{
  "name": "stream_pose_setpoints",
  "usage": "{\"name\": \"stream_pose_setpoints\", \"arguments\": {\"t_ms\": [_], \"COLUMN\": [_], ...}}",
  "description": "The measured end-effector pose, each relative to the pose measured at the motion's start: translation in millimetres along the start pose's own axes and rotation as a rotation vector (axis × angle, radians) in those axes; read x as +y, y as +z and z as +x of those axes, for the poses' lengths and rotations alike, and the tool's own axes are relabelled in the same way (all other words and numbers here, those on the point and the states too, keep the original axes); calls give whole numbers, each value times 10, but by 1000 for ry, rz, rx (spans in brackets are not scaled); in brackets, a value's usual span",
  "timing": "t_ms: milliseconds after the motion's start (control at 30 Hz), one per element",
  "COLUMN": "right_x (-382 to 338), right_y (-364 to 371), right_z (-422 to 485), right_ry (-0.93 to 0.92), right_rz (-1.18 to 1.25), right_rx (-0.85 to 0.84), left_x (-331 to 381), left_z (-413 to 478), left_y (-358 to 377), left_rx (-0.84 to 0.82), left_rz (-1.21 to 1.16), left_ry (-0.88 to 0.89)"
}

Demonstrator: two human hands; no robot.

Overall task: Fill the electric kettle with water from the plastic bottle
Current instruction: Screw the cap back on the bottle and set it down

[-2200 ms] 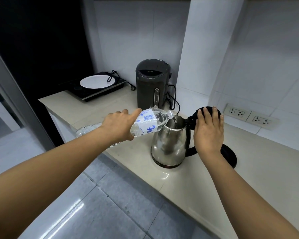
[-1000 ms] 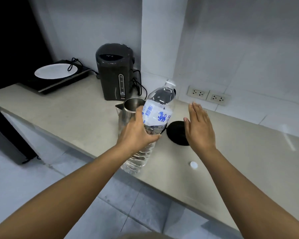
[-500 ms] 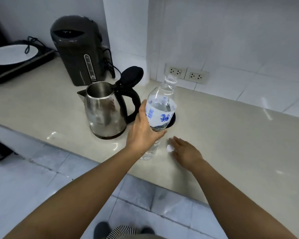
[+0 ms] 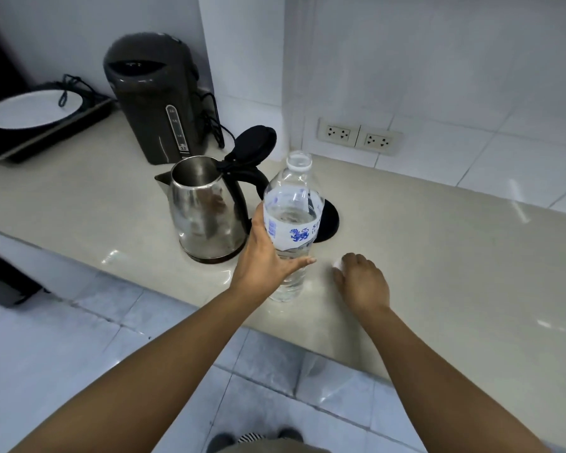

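The steel electric kettle stands on the beige counter off its base, its black lid flipped up. My left hand grips the clear plastic bottle around its blue-printed label; the bottle is upright, uncapped and roughly half full, its bottom on or just above the counter right of the kettle. My right hand rests on the counter with its fingers curled over the small white bottle cap, which shows only at the fingertips. The black kettle base lies behind the bottle.
A dark grey hot-water dispenser with cords stands behind the kettle. A black induction cooker with a white plate is at far left. Two wall sockets sit on the tiled wall. The counter's front edge runs below my hands.
The bottle went from tipped into the kettle to upright beside it. My right hand left the kettle lid and came down onto the white cap.
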State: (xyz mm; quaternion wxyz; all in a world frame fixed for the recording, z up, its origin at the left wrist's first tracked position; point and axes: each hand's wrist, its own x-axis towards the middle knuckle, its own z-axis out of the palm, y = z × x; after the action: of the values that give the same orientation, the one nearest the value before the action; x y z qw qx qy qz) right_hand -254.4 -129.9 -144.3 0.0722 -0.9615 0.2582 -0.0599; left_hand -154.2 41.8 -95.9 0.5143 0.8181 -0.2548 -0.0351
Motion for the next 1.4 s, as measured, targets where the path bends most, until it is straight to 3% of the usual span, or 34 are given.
{"name": "stream_pose_setpoints", "arguments": {"t_ms": [100,200,333,433,533,767,1100,1300,1400], "right_x": [-219,-469,-758,-914,-993,-1077,-1041,-996,-966], "right_y": [-443,-1020,-1621,-1804,-1876,-2025,-2188,-2259,-2261], "right_z": [141,270,260,170,128,139,186,277,348], "right_ry": [206,170,-43,-199,-310,-368,-423,-354,-363], "right_rz": [506,777,994,890,628,294,165,212,120], "right_rx": [251,460,407,303,275,197,56,31,48], "left_x": [-39,6,227,436,574,582,564,586,605], "left_z": [-32,-22,65,164,250,274,321,405,478], "left_y": [-91,-189,-362,-480,-545,-493,-525,-619,-653], "left_rx": [-53,-68,-85,-105,-138,-111,-166,-374,-513], "left_rz": [-18,-32,-87,-121,30,141,129,-21,-83], "left_ry": [22,42,101,134,167,205,203,190,226]}}
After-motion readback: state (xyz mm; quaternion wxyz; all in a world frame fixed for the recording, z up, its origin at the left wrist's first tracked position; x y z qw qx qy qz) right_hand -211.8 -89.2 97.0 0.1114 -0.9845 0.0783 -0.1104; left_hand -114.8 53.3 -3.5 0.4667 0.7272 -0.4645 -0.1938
